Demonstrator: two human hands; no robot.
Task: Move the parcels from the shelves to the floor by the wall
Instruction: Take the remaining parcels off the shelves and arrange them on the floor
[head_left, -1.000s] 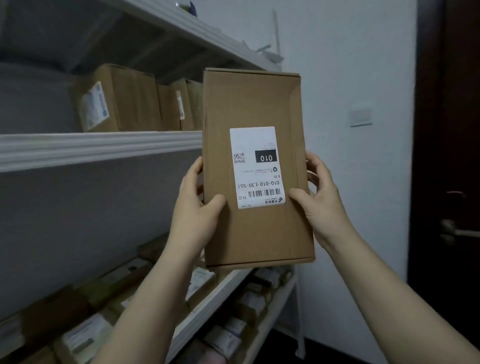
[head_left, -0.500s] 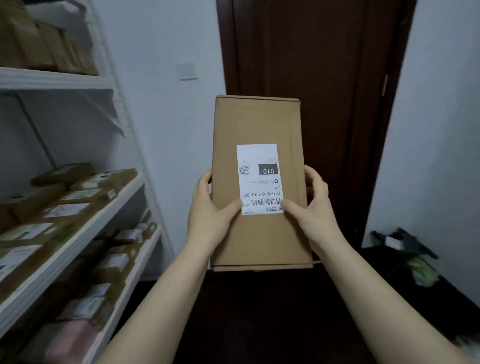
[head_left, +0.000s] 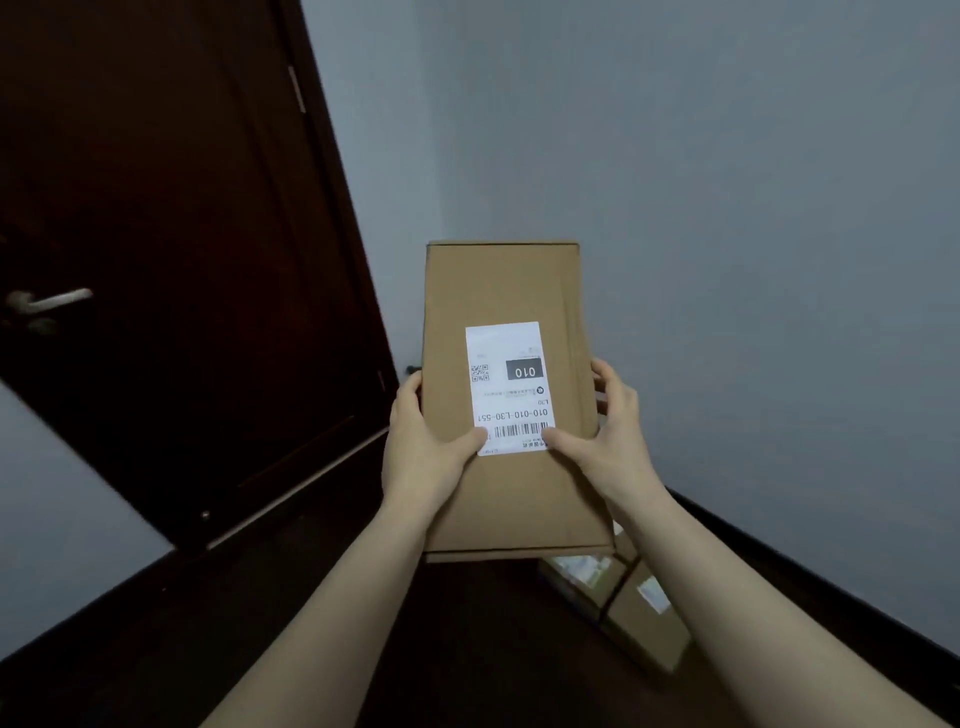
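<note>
Ahead of us a dark wooden door (head_left: 171, 249) meets the grey wall (head_left: 727, 208). We hold the cardboard parcel (head_left: 506, 291) upright, left hand (head_left: 423, 457) and right hand (head_left: 605, 441) gripping its sides above floor parcels (head_left: 628, 608); shipping label (head_left: 506, 387) faces us.

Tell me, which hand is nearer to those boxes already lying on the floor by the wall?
The right hand. It clasps the held parcel's right edge, above the floor parcels. The left hand clasps the opposite edge, on the door side.

A dark wooden door (head_left: 171, 260) with a metal handle (head_left: 49, 302) stands left.
</note>
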